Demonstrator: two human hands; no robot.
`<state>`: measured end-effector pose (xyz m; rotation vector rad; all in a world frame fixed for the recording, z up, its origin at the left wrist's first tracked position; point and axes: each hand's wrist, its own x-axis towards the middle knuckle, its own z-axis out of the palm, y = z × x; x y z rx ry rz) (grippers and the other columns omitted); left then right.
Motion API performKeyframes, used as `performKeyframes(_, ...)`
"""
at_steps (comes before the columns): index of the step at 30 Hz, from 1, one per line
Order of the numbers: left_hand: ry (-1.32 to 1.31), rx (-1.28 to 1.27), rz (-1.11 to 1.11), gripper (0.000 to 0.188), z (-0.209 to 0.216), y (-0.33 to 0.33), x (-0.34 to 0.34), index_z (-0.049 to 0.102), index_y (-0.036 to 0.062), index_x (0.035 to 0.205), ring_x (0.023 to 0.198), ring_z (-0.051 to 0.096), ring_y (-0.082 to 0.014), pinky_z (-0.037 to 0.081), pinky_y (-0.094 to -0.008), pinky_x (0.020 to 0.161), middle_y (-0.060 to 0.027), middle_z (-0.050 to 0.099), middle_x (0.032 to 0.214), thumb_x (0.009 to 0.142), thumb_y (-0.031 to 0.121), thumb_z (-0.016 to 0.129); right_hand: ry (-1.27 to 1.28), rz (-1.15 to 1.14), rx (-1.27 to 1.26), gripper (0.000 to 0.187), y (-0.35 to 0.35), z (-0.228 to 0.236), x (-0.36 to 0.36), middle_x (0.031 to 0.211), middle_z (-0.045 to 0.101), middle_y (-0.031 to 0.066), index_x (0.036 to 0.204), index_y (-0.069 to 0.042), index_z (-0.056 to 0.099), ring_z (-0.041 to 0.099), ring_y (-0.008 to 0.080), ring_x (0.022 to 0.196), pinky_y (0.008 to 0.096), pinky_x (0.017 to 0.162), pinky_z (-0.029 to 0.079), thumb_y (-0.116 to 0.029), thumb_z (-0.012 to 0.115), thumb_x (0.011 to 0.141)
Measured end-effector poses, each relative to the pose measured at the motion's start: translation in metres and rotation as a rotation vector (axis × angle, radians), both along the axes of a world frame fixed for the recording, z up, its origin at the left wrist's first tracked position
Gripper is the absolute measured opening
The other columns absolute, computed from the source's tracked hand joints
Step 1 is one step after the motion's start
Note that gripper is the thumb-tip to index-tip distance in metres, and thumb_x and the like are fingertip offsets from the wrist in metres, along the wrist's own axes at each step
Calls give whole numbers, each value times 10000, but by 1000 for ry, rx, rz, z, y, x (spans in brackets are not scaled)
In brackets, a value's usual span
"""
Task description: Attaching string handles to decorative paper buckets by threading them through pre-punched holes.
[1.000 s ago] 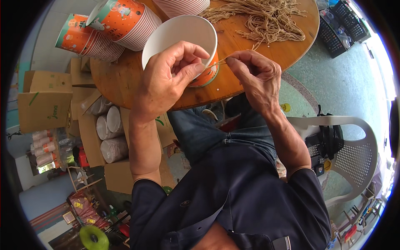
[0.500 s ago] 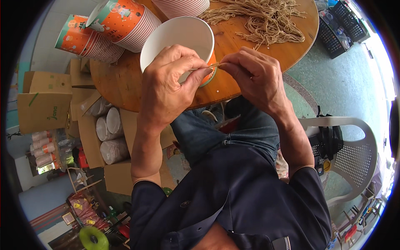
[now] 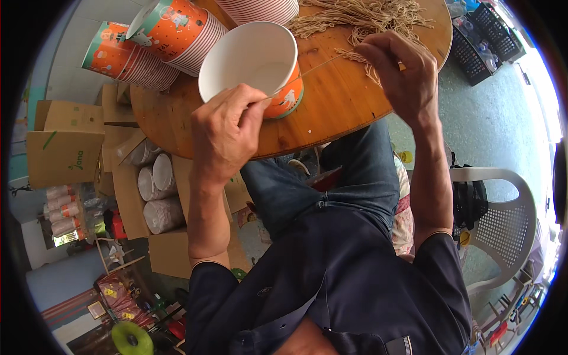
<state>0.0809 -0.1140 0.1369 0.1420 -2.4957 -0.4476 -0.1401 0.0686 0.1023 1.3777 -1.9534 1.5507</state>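
Observation:
A thin tan string (image 3: 316, 67) runs taut between my two hands. My left hand (image 3: 228, 127) pinches one end just in front of the large white-lined paper bucket (image 3: 248, 59). At the other end, my right hand (image 3: 405, 71) is closed on the string, higher and to the right, close to a loose pile of tan strings (image 3: 361, 18). The bucket has an orange and green printed outside and tilts with its mouth toward me; part of its near side is hidden behind my left hand.
Stacks of nested orange paper buckets (image 3: 180, 29) stand at the back left of the round wooden table (image 3: 331, 118). Left of it, an open cardboard box (image 3: 127, 189) holds wrapped white stacks. On the right are a grey plastic chair (image 3: 503, 219) and black crates (image 3: 488, 41).
My hands were close together; the right has moved up and right, the left a little down and left, stretching the string between them. The bucket has shifted slightly left.

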Motion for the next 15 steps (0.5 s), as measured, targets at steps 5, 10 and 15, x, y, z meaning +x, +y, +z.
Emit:
performKeyframes(5,-119,3,-64,71,14,-62,25,655,17,944,828,683,-294,537,-374,749,-131,680,900,914,-29,700,-48,-68,264,160,13,-8,-55,808,742,27,1046,-41,775,649,58,715,242,654,515,-182,760,970)
performKeyframes(10,-253,177,-109,201,19,-90,46,663,37,1142,1121,687,-239,544,-329,935,-125,717,1240,947,-7,688,-122,-8,200,221,13,-18,-69,758,707,31,1075,-112,785,632,101,656,314,635,516,-307,724,993)
performKeyframes(15,-168,118,15,485,29,-40,17,629,8,1304,1186,668,-326,515,-407,1018,-161,699,1248,883,162,814,-358,198,141,230,11,-5,-39,777,686,3,1071,-27,748,625,61,715,238,663,518,-246,691,1033)
